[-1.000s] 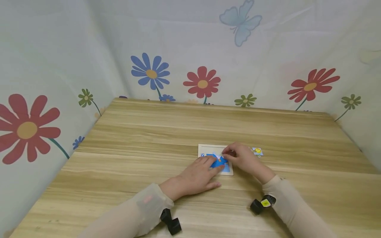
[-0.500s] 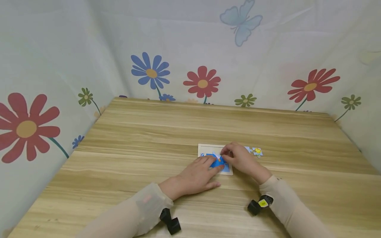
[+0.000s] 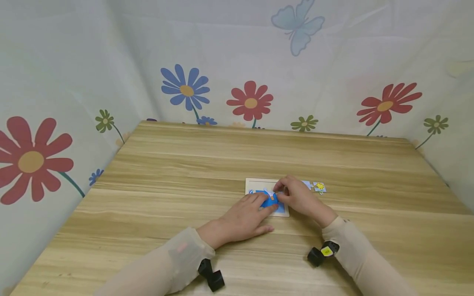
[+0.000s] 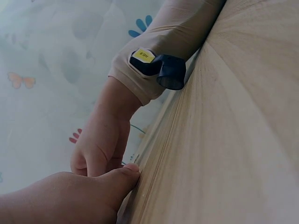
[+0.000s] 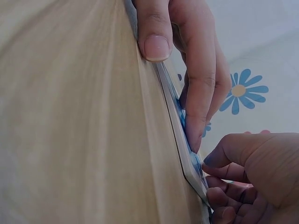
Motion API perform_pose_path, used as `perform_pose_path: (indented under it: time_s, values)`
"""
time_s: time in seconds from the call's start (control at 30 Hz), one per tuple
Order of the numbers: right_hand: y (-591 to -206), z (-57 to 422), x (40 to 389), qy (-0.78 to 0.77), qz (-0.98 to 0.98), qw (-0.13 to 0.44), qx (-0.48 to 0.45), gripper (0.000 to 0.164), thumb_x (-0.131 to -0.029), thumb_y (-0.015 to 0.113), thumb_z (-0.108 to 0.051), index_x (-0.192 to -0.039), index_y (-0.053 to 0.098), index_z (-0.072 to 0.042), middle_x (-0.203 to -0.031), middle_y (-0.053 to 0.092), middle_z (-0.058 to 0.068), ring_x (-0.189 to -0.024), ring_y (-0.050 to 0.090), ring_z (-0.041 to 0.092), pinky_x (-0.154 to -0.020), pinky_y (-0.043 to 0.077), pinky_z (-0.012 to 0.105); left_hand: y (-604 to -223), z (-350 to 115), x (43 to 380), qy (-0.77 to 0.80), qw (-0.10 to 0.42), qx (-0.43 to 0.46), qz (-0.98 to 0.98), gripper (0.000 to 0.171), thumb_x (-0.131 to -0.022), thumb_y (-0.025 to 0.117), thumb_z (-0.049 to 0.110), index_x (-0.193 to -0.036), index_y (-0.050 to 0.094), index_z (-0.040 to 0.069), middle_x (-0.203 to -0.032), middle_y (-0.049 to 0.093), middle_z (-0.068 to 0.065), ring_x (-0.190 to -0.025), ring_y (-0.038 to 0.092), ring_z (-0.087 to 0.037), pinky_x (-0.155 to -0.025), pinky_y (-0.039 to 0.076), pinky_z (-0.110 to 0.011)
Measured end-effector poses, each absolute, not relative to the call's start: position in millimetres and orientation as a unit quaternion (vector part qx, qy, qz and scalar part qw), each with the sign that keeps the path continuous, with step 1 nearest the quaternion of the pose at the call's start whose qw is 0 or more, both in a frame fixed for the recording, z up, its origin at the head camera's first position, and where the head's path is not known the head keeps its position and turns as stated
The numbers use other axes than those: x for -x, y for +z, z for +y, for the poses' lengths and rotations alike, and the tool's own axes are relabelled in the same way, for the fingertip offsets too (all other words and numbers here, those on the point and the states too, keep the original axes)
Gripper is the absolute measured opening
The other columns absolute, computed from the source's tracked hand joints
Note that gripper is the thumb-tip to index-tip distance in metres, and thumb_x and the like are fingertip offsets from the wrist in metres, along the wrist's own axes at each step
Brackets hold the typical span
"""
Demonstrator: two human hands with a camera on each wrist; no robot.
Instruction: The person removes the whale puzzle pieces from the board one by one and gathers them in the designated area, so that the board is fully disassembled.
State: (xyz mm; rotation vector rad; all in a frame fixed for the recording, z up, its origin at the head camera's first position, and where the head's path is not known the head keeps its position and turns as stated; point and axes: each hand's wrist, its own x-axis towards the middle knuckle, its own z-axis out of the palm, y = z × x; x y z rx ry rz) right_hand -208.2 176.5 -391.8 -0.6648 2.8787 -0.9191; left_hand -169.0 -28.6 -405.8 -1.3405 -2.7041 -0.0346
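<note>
A framed jigsaw puzzle [image 3: 256,180] with a blue picture lies flat on the wooden table. My left hand [image 3: 242,217] rests on its lower left, fingers spread fairly straight over the picture. In the right wrist view, that left hand [image 5: 198,60] has a fingertip pressing the blue surface, while its thumb is by the near edge. My right hand [image 3: 300,198] has curled fingers at the puzzle's right side. Its thumb and index finger pinch a puzzle piece [image 3: 274,196], mostly hidden by the fingertips. The left wrist view shows the right hand [image 4: 100,144] behind the left.
Just right of the puzzle lie loose pieces, one with a yellow flower [image 3: 320,187] and a pale blue one [image 3: 307,184] partly behind the right hand. The wooden table [image 3: 192,160] meets a floral curtain [image 3: 333,74] at the back and sides.
The right hand has shifted slightly to the left over the puzzle, uncovering more of the pale blue loose piece. The left hand stays in place on the picture.
</note>
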Motion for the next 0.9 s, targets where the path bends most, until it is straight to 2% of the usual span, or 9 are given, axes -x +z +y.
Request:
perform_pose_path:
  time_s: [0.6,0.9]
  values:
    - [-388.6,176.3,208.1,-0.305,0.928,0.044,0.21,0.012,-0.087,0.063,-0.008,-0.098,0.063,-0.004,-0.09,0.058,0.008,-0.074,0.05,0.013,-0.065,0.043,0.022,-405.5,-28.5,168.4,-0.008,0.064,0.446,-0.893,0.057,-0.097,0.044,0.054,-0.142,0.047,0.021,-0.139,0.048,-0.008,-0.133,0.043,-0.025,-0.112,0.037,-0.042]
    - [-388.4,175.7,207.9,-0.305,0.928,0.026,0.212,0.01,-0.089,0.064,-0.007,-0.097,0.067,-0.003,-0.09,0.063,0.008,-0.075,0.053,0.012,-0.066,0.044,0.023,-402.1,-28.5,167.5,-0.011,0.061,0.45,-0.891,0.058,-0.097,0.045,0.054,-0.144,0.046,0.02,-0.141,0.048,-0.009,-0.134,0.044,-0.025,-0.112,0.037,-0.042]
